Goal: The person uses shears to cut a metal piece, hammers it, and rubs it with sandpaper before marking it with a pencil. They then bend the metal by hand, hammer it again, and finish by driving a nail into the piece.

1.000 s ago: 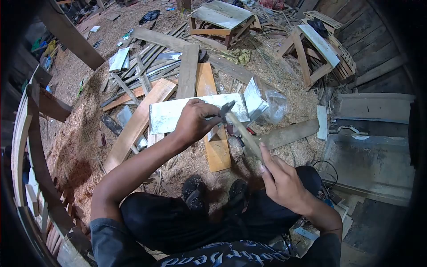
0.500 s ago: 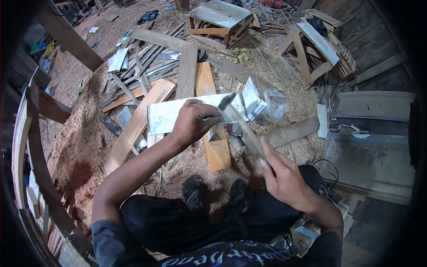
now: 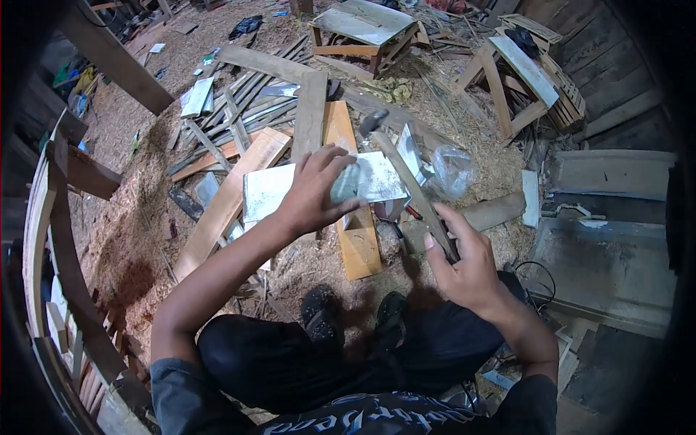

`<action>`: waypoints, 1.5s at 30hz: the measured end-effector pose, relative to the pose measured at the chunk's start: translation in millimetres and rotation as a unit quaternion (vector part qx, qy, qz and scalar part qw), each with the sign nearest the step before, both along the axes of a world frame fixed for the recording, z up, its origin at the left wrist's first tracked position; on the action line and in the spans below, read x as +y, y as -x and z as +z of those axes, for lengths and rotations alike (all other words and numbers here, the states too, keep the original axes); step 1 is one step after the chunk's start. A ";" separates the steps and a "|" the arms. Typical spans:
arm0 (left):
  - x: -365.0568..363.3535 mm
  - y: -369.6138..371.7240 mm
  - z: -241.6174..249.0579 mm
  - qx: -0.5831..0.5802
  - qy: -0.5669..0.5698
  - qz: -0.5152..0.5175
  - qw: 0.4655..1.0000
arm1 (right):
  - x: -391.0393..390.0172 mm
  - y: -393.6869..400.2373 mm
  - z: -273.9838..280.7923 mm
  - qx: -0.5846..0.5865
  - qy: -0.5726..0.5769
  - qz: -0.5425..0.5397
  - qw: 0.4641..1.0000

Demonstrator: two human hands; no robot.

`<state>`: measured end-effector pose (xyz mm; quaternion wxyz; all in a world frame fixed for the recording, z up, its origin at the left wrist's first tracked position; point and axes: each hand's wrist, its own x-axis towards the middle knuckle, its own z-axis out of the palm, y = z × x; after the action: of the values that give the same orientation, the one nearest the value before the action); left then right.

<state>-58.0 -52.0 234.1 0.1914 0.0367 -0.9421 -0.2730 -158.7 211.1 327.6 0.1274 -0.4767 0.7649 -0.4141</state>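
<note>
My right hand is wrapped around the wooden handle of a hammer, which slants up and to the left. Its dark head is raised beyond the far edge of a white-faced board. Over the middle of this board, my left hand has its fingers spread and slightly blurred by motion, with the thumb toward the right. Under the board runs an orange-brown plank, its near end close to my feet. Part of the board lies hidden behind my left hand and the hammer handle.
Long planks and thin wood strips lie across the sawdust-covered floor. A clear plastic bag sits right of the board. Low wooden tables stand farther back, and a large panel lies at right.
The hammer head has risen away from the board. My left hand's fingers have gone from pinched near the hammer head to spread, and the hand has shifted slightly left.
</note>
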 end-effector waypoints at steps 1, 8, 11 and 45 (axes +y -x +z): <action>1.8 -1.0 1.4 -0.025 0.039 0.016 0.999 | -3.3 3.4 -1.3 0.009 0.009 0.011 1.000; -6.9 7.8 18.9 -0.176 0.049 0.015 0.983 | -34.6 25.0 6.6 -0.068 0.001 0.078 0.995; -8.6 11.0 20.0 -0.223 0.089 0.018 0.971 | -43.0 28.9 4.8 -0.067 0.020 0.085 0.994; 3.8 20.8 20.9 -0.248 0.169 0.020 0.954 | 28.2 -94.7 -6.4 -0.098 -0.058 -0.091 0.989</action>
<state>-78.9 -48.2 255.1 -0.0391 0.0894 -0.9913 -0.0883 -64.0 239.4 321.2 0.1910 -0.3544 0.8115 -0.4235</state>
